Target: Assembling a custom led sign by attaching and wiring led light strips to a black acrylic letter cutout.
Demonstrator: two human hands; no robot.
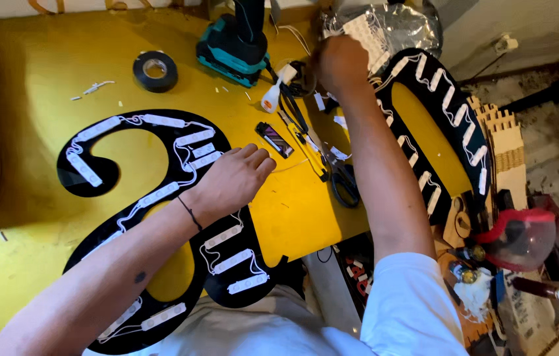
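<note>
My left hand (235, 178) rests flat, fingers together, on a large black curved sign shape (88, 181) lined with white light modules and thin white wires. My right hand (340, 60) reaches far across the yellow table (35, 79) toward a clear plastic bag of white modules (385, 26); its fingers are hidden, so I cannot tell what it holds. A second black oval sign shape (451, 142) with white modules lies to the right of that arm.
A roll of black tape (155, 70) and a teal power tool (232, 47) sit at the back. Black scissors (340, 178), a white glue bottle (271, 97) and a small dark lighter (275, 139) lie mid-table. A red face shield (520, 237) and clutter crowd the right.
</note>
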